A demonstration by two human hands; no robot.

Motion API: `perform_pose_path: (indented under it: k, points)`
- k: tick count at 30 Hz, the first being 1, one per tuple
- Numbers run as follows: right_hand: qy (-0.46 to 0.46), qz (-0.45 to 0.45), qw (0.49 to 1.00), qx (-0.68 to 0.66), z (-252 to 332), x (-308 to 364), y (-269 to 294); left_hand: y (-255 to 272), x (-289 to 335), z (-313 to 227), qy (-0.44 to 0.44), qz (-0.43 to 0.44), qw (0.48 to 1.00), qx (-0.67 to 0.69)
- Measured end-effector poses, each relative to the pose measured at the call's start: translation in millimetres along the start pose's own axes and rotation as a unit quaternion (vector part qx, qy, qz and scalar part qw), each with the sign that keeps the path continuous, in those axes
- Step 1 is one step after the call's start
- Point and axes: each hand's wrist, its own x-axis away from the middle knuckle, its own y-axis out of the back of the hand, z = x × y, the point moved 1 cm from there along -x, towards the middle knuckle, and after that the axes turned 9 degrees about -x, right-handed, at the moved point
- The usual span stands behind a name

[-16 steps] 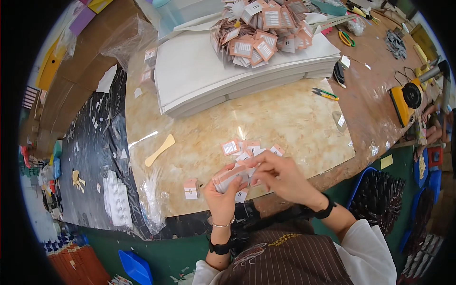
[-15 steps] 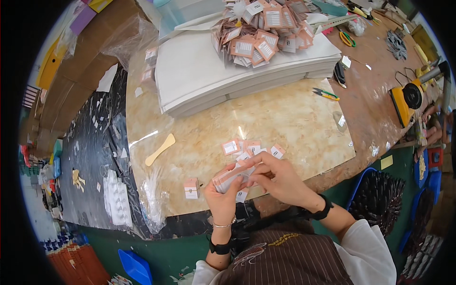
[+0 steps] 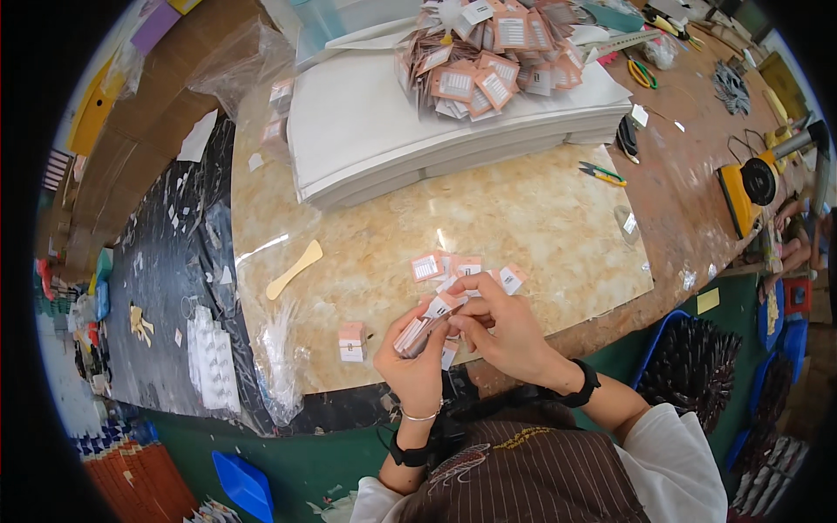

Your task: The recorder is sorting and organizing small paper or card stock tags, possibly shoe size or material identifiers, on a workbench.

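Observation:
In my left hand (image 3: 413, 368) is a small stack of pink-and-white cards (image 3: 411, 336), held between thumb and fingers above the near edge of the marbled board (image 3: 366, 235). My right hand (image 3: 497, 327) pinches one card (image 3: 441, 305) at the top of that stack, tilted up from the others. Several loose cards (image 3: 426, 267) lie on the board just beyond my hands, partly covered by them. Left of my left hand rests a banded bundle of cards (image 3: 351, 341).
A large heap of cards (image 3: 488, 74) sits on a thick stack of white sheets (image 3: 384, 157) at the back. A cream spatula-shaped tool (image 3: 295, 269) lies left, thread snips (image 3: 602, 173) right. A yellow-and-black tool (image 3: 743, 192) stands at the far right edge.
My right hand has lifted one card up from the stack, so its printed face now shows. The stack in my left hand has tilted slightly.

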Motion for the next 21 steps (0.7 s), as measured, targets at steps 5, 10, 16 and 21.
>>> perform_pose_path:
  k: [5,10,16,21]
  points:
    - [-0.136,0.077,0.966,-0.205,-25,-10,16,8,-8,0,-0.140,0.030,0.977,-0.155]
    - [-0.235,0.140,0.922,-0.274,-32,-14,30,15,-15,0,-0.255,0.088,0.943,-0.195]
    - [-0.188,0.113,0.968,-0.123,-43,-27,42,13,-17,11,-0.213,0.137,0.945,-0.206]
    - [-0.037,-0.092,0.995,0.032,-71,-82,66,12,-22,42,0.090,0.132,0.987,-0.023]
